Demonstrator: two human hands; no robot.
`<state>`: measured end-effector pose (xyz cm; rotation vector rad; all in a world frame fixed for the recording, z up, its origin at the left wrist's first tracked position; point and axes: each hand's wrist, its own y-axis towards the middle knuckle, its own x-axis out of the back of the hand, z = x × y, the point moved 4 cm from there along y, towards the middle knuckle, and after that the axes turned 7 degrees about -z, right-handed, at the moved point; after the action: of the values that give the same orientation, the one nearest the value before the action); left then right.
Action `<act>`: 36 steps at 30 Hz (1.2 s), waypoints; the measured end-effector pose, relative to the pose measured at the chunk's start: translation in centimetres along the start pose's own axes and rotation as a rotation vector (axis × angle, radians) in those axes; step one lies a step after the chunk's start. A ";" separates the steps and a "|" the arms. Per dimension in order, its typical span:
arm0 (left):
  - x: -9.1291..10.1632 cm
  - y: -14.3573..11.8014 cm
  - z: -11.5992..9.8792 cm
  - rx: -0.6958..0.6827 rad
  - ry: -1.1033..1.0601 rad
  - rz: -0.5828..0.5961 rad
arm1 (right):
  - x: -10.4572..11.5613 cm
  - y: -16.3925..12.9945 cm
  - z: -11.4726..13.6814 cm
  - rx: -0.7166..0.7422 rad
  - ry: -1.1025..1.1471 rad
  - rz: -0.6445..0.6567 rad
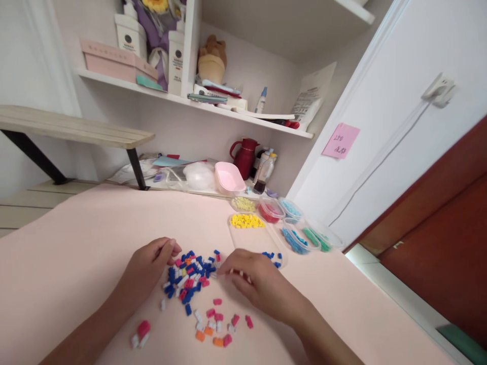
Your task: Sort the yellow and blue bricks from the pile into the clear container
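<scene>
— While your right hand (253,281) pinches a white brick at the pile (190,276), what's left doing?
— Left hand (152,263) curled loosely, holding nothing visible, just beside it. Lift pieces singly.

Both forearms (95,324) bare, no sleeves, rings or watch.

A home, likely a bedroom or hobby corner: white wall shelves (198,104) crowded with lotion bottles (131,35), a pink storage box (114,63) and a plush toy (212,61), a red thermos jug (243,157), a sticky note (341,140) on the wall.
</scene>
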<state>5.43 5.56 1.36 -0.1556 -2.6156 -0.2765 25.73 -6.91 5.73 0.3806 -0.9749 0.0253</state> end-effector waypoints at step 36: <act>0.0 0.8 0.9 0.036 -0.015 -0.002 | 1.1 1.4 -3.6 -0.058 -0.254 -0.188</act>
<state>5.14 6.53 0.71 -0.1424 -2.6340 -0.2294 28.97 -4.60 5.21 0.4276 -1.1842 -0.2257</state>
